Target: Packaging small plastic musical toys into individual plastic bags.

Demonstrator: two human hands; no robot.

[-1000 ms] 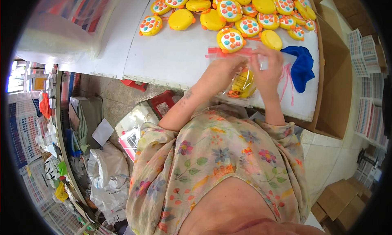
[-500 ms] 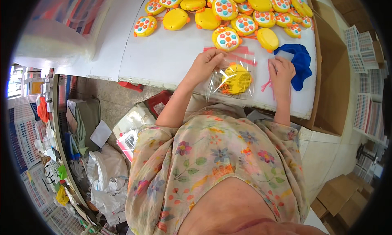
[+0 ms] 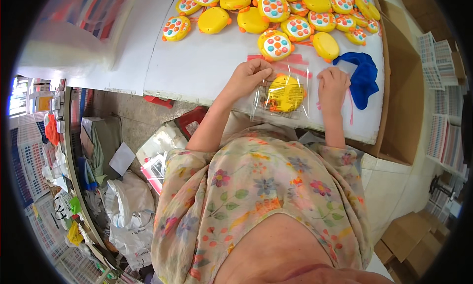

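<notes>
A clear plastic bag (image 3: 257, 109) lies near the table's front edge with a yellow round toy (image 3: 286, 93) inside it. The toy's plain side faces up, seen through print on the bag. My left hand (image 3: 252, 78) pinches the bag's upper left edge between thumb and fingers. Just right of the bag is my right hand (image 3: 333, 87), its fingers curled down and closed; what they hold, if anything, is hidden. Thin pink strips (image 3: 351, 114) show beside and under that hand. A blue cloth-like piece (image 3: 363, 82) lies to its right.
Several yellow toys with coloured buttons (image 3: 276, 45) are heaped along the table's far side. Pink strips (image 3: 290, 66) lie beyond the bag. An open cardboard box (image 3: 404, 96) stands against the table's right edge. A large clear plastic bundle (image 3: 69, 50) occupies the far left.
My right hand has moved left from beside the blue piece toward the bag, leaving some pink strips behind. My left hand has stayed on the bag's edge.
</notes>
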